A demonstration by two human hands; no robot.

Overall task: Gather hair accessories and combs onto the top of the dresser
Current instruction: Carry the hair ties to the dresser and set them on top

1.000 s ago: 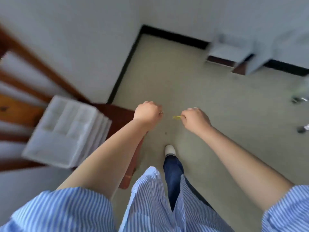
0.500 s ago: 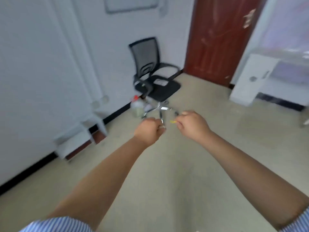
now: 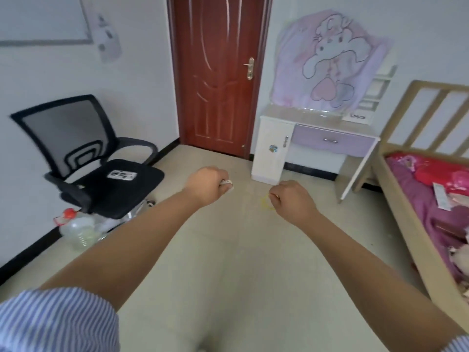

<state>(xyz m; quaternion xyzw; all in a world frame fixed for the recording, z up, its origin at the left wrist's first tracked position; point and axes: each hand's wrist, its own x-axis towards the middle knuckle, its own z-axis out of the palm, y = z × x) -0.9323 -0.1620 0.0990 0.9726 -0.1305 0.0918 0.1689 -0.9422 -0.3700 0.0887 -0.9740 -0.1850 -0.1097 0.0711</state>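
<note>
My left hand (image 3: pixel 206 185) is closed in a fist around a small pale item (image 3: pixel 226 183); only its white edge shows, and I cannot tell what it is. My right hand (image 3: pixel 291 199) pinches a thin yellow hair tie (image 3: pixel 265 203) that dangles from its fingertips. Both hands are held out in front of me above the floor. The white dresser (image 3: pixel 269 138) with a lilac drawer (image 3: pixel 332 141) stands ahead by the far wall, right of the door. A pink cartoon cloth (image 3: pixel 327 59) covers its mirror, and a small white card (image 3: pixel 359 117) lies on its top.
A black mesh office chair (image 3: pixel 83 153) stands at the left with a flat packet on its seat, and a plastic jug (image 3: pixel 78 229) sits on the floor beside it. A closed red-brown door (image 3: pixel 218 72) is ahead. A wooden bed (image 3: pixel 431 194) with pink bedding fills the right side.
The view has swung up and to the right, from the floor corner and white tray to the chair, then to the door and dresser. Both hands stayed closed on their items.
</note>
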